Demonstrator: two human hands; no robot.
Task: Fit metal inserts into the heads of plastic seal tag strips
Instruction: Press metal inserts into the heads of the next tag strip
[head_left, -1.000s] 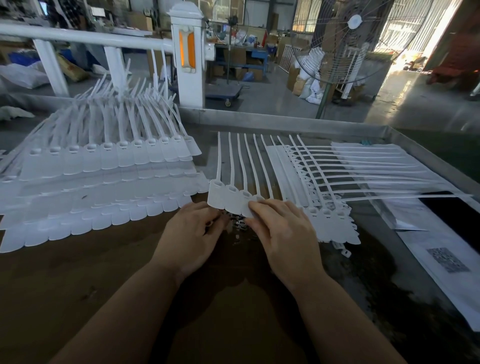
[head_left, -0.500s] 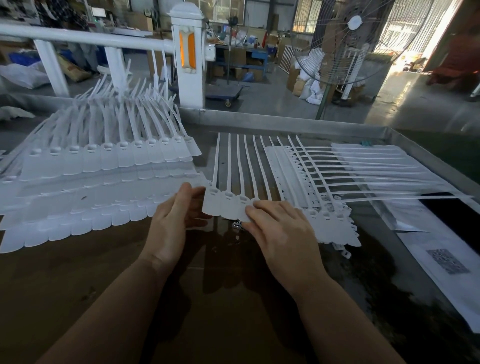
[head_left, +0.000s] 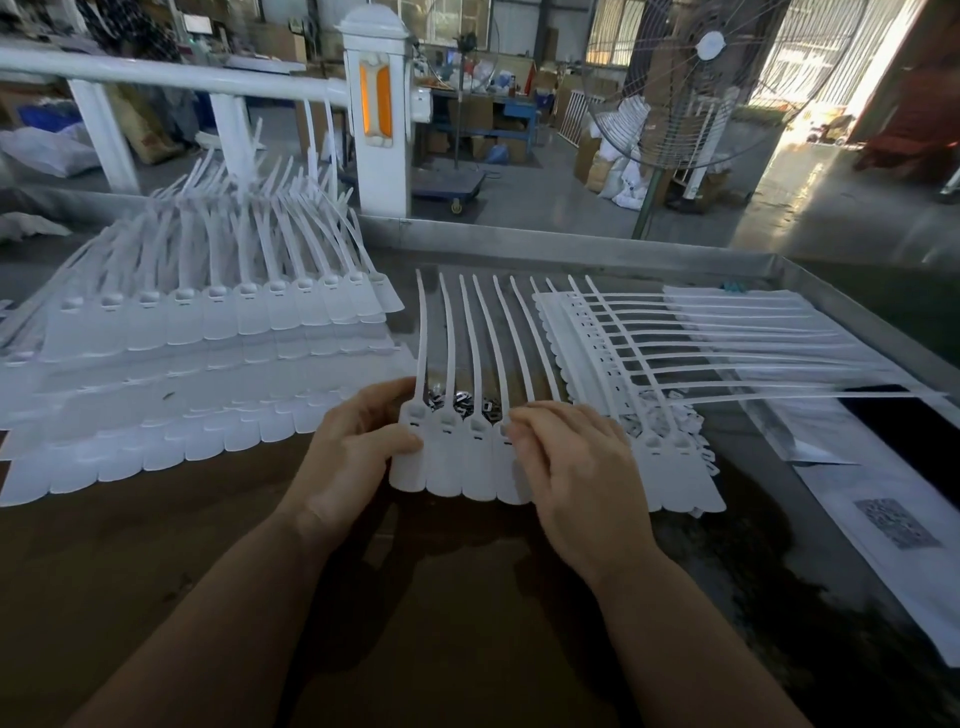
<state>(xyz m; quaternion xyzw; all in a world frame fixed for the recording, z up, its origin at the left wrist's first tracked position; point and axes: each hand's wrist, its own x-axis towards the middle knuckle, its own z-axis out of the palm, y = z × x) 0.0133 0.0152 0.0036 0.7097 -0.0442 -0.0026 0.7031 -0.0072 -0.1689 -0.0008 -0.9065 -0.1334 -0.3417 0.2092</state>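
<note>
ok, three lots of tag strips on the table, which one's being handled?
The middle row, tails pointing away: left hand grips its end, right hand rests on it. Left stack and right stack lie untouched.

The left hand (head_left: 358, 457), which a second ago lay beside the right hand (head_left: 576, 467) over the inserts (head_left: 460, 402), now grips the left end of the tag row (head_left: 457, 467), which has been drawn nearer, uncovering the inserts behind its heads.
</note>
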